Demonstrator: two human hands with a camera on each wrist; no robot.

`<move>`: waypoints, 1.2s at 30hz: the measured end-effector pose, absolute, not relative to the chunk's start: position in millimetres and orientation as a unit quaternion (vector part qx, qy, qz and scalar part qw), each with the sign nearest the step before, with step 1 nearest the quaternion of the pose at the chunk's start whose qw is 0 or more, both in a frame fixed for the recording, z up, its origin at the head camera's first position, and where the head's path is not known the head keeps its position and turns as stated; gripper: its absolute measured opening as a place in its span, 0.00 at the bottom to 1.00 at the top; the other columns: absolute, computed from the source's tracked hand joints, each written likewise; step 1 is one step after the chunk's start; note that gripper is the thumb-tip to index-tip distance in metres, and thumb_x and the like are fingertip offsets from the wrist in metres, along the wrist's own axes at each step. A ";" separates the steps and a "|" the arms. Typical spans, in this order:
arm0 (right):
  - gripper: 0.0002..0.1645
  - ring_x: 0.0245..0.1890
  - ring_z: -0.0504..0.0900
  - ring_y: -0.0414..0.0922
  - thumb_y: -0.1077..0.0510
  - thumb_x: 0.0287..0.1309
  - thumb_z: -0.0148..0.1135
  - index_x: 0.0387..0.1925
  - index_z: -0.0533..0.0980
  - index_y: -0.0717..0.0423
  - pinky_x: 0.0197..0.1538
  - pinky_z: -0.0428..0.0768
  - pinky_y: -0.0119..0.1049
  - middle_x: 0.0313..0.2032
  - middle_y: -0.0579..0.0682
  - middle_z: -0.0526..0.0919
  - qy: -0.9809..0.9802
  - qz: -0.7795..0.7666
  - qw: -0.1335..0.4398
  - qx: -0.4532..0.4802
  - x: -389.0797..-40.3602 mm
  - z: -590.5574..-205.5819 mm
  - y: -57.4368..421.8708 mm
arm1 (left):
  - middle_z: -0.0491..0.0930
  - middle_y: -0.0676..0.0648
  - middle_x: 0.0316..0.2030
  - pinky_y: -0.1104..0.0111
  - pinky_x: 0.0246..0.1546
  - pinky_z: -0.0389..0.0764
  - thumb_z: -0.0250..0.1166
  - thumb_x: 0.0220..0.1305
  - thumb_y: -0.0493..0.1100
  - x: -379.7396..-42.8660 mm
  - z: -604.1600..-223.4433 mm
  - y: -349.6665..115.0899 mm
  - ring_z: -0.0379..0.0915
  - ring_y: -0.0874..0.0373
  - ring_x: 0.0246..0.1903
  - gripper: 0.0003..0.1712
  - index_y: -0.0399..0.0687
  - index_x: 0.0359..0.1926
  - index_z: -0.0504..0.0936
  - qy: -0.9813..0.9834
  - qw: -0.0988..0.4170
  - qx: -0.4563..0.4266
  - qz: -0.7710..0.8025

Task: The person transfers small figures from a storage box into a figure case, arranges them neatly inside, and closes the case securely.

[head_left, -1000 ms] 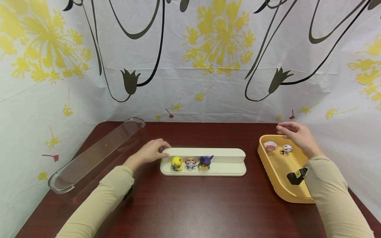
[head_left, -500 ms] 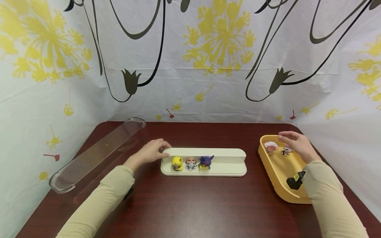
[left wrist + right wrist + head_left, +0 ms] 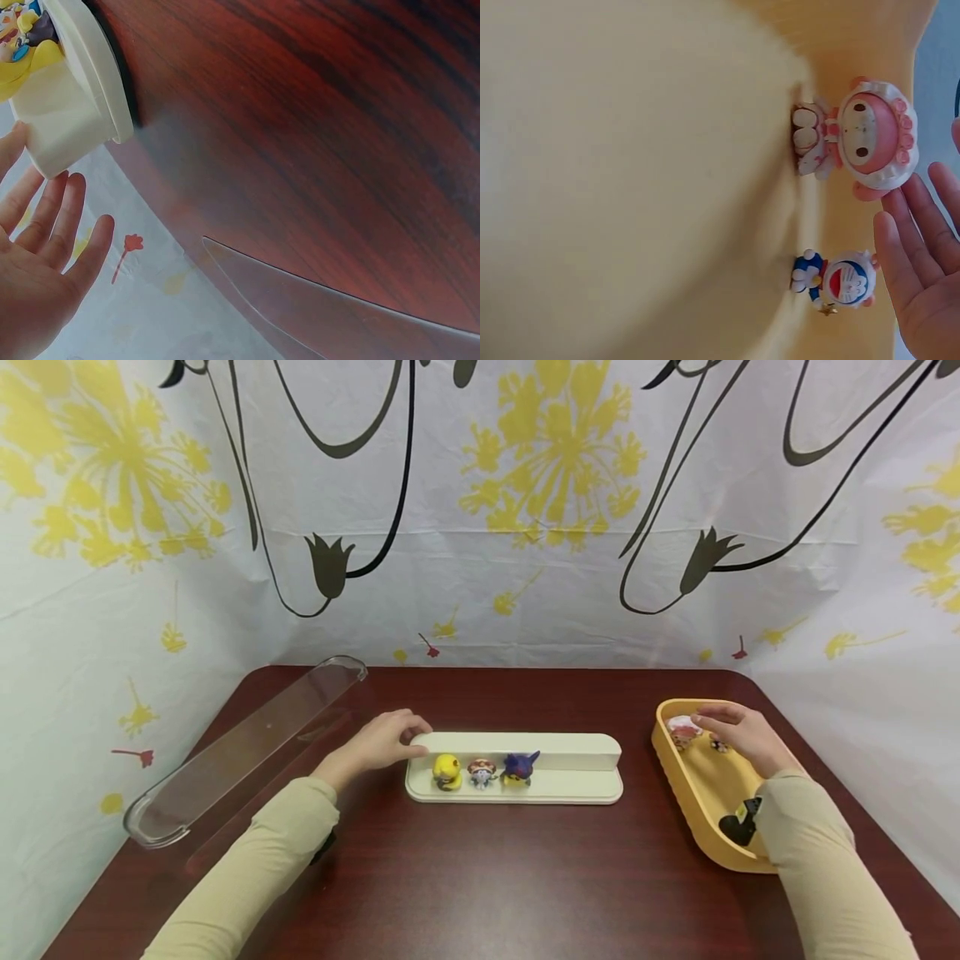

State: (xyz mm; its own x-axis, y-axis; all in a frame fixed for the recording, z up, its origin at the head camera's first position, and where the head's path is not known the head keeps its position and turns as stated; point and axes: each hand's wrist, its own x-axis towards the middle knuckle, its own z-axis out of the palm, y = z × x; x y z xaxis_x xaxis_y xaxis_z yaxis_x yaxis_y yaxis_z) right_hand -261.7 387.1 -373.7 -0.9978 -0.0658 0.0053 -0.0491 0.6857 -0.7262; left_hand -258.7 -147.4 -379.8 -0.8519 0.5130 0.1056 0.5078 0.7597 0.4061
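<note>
In the head view my left hand (image 3: pixel 382 741) is at the left end of a cream stepped display stand (image 3: pixel 573 785), thumb at the front of its raised step and fingers behind, pinching the corner. On the stand's lower level stand a yellow duck figure (image 3: pixel 447 772), a small white figure with a reddish hat (image 3: pixel 482 773) and a purple eared figure (image 3: pixel 519 768). My right hand (image 3: pixel 742 737) reaches into a yellow tray (image 3: pixel 686 814), fingers extended beside a pink figure with a white frilled bonnet (image 3: pixel 870 135). A blue-and-white cat figure (image 3: pixel 840 281) stands near those fingertips.
A long clear plastic cover (image 3: pixel 247 752) lies slantwise on the left of the dark red-brown table (image 3: pixel 525 885). A black object (image 3: pixel 738 827) shows by the right wrist, over the tray. Patterned white cloth (image 3: pixel 480 610) hangs behind the table.
My right hand has come down and toward me, from the tray's far edge to beside the pink figure, now covering much of the cat figure. My left hand stays put.
</note>
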 end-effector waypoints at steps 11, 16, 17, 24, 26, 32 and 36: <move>0.24 0.32 0.76 0.39 0.54 0.55 0.58 0.48 0.69 0.68 0.33 0.74 0.35 0.36 0.40 0.77 0.888 -0.455 0.002 -0.066 -264.7 -387.8 390.7 | 0.73 0.51 0.32 0.66 0.34 0.70 0.65 0.51 0.48 -258.7 -381.2 -147.6 0.69 0.59 0.33 0.18 0.45 0.42 0.78 0.938 0.009 0.272 0.215; 0.32 0.36 0.75 0.41 0.51 0.56 0.57 0.52 0.64 0.72 0.38 0.74 0.37 0.45 0.60 0.74 0.906 -0.419 0.022 -0.057 -263.6 -387.4 386.9 | 0.73 0.51 0.32 0.66 0.34 0.69 0.66 0.51 0.48 -258.9 -381.2 -147.4 0.69 0.59 0.33 0.18 0.45 0.42 0.78 0.938 0.010 0.270 0.215; 0.33 0.37 0.75 0.42 0.50 0.56 0.57 0.53 0.63 0.73 0.39 0.74 0.38 0.47 0.63 0.73 0.908 -0.414 0.027 -0.054 -263.7 -387.4 386.2 | 0.73 0.52 0.32 0.66 0.34 0.70 0.66 0.51 0.48 -258.8 -380.8 -147.4 0.69 0.59 0.33 0.18 0.45 0.42 0.78 0.939 0.010 0.270 0.215; 0.35 0.38 0.74 0.43 0.50 0.58 0.55 0.55 0.60 0.74 0.38 0.74 0.38 0.49 0.69 0.68 0.912 -0.405 0.045 -0.053 -266.7 -389.4 384.4 | 0.73 0.52 0.32 0.66 0.34 0.70 0.65 0.52 0.48 -258.4 -379.1 -147.8 0.69 0.60 0.33 0.19 0.44 0.43 0.78 0.939 0.012 0.267 0.215; 0.35 0.38 0.74 0.43 0.50 0.58 0.54 0.55 0.59 0.75 0.38 0.74 0.38 0.49 0.70 0.68 0.911 -0.405 0.049 -0.056 -267.7 -390.9 385.1 | 0.73 0.52 0.32 0.66 0.34 0.70 0.65 0.52 0.48 -258.3 -379.0 -148.0 0.69 0.60 0.33 0.19 0.44 0.43 0.78 0.939 0.012 0.268 0.216; 0.37 0.37 0.75 0.41 0.50 0.58 0.54 0.57 0.57 0.75 0.38 0.74 0.36 0.50 0.70 0.67 0.909 -0.410 0.055 -0.051 -268.9 -392.5 386.1 | 0.72 0.53 0.31 0.66 0.34 0.70 0.65 0.51 0.49 -258.8 -379.7 -148.0 0.69 0.60 0.33 0.18 0.45 0.42 0.78 0.939 0.010 0.270 0.213; 0.37 0.35 0.74 0.36 0.52 0.57 0.56 0.57 0.56 0.76 0.38 0.75 0.35 0.49 0.71 0.68 0.904 -0.422 0.052 -0.052 -270.4 -393.7 386.0 | 0.72 0.53 0.31 0.66 0.34 0.70 0.65 0.51 0.49 -259.1 -380.5 -148.0 0.69 0.60 0.33 0.18 0.46 0.42 0.78 0.939 0.009 0.270 0.210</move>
State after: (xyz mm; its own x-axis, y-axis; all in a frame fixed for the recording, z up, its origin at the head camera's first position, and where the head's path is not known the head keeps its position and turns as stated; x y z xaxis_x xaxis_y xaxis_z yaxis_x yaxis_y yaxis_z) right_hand -270.4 386.0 -393.7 -0.9891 -0.1383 -0.0500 -0.0504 0.6381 -0.7683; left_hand -259.1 -148.0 -380.5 -0.8537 0.5116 0.0972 0.5041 0.7653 0.4002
